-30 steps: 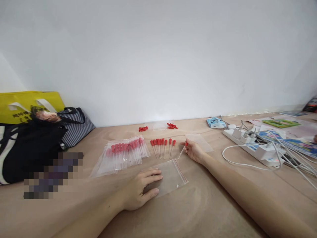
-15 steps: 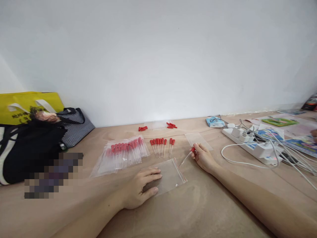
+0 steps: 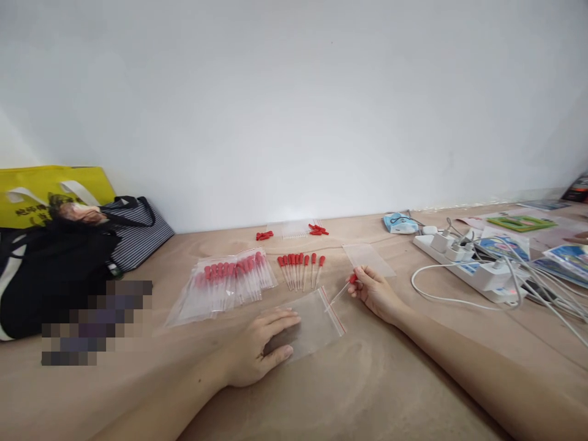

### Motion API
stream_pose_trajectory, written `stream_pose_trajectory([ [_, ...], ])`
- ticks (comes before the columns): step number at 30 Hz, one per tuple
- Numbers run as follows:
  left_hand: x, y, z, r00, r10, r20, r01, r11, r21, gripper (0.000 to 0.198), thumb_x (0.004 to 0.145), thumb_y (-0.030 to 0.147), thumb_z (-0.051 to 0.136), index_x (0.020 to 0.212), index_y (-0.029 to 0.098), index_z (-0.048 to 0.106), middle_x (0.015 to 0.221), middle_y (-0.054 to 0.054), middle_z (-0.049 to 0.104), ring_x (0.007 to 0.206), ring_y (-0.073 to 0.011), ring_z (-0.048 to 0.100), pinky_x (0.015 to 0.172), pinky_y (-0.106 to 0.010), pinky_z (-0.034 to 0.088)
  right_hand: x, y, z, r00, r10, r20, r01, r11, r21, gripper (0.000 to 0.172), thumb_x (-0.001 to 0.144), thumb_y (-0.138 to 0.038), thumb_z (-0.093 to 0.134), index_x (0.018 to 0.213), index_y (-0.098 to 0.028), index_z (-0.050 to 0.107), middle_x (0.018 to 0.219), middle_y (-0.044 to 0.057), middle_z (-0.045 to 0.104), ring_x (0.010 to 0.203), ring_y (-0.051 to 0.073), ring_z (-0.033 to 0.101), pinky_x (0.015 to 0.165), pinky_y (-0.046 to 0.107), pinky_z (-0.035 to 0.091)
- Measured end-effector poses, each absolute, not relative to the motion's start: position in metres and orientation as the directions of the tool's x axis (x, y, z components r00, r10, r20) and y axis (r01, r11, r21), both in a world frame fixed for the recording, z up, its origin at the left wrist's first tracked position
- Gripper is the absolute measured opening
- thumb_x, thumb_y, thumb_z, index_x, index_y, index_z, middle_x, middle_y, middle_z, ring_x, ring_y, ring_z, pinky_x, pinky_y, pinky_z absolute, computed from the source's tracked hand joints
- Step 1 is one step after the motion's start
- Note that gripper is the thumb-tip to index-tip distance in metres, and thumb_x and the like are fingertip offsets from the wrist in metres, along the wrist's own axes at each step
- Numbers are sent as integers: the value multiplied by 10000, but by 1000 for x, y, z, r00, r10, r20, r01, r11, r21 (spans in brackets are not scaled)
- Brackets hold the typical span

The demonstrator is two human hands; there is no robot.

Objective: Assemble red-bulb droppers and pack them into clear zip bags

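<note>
A clear zip bag with a red seal line lies flat on the table, and my left hand rests on its left part, fingers apart. My right hand pinches a dropper by its red bulb. The dropper's thin clear tube slants down to the left, its tip at the bag's red-lined edge; whether it is inside the mouth cannot be made out. Several loose droppers lie in a row behind the bag. To the left are overlapping bags with red-bulbed droppers in them.
Another clear bag lies behind my right hand. Red bulbs and clear tubes are by the wall. A power strip with looping white cables and a blue mask are on the right; a striped bag and other bags stand left.
My right hand has moved slightly left with the dropper, bringing its tip to the bag's edge. My left hand stays on the bag.
</note>
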State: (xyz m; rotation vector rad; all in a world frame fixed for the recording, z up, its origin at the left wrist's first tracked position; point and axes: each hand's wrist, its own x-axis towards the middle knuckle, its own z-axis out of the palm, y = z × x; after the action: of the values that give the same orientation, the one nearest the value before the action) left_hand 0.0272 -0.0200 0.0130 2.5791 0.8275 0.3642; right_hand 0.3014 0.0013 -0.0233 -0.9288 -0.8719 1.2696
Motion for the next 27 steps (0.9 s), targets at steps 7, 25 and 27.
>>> stream_pose_trajectory([
  [7,29,-23,16,770,633,74,543,-713,443,442,818,302,466,1249,229,406,1280,-70,452,1185,-235,389,966,-434,334,297,-13,-20,-157,987,25,-225,-11,-974,303,569,-386,713,707,-169,554,658,-11,589,574,90,528,565,235,413],
  [25,36,-19,13,816,571,87,474,-749,463,402,820,283,477,1212,198,468,1277,-70,456,1185,-216,390,1000,-402,298,283,-18,-16,-432,899,74,167,160,-973,257,611,-339,686,716,-155,542,568,-48,524,432,27,364,417,169,272],
  [27,37,-19,13,824,559,91,464,-759,458,397,823,281,474,1212,206,467,1284,-67,448,1185,-213,391,1001,-402,296,282,-19,-15,-447,892,74,186,173,-967,261,598,-316,697,698,-154,518,607,-38,552,453,26,383,423,158,280],
])
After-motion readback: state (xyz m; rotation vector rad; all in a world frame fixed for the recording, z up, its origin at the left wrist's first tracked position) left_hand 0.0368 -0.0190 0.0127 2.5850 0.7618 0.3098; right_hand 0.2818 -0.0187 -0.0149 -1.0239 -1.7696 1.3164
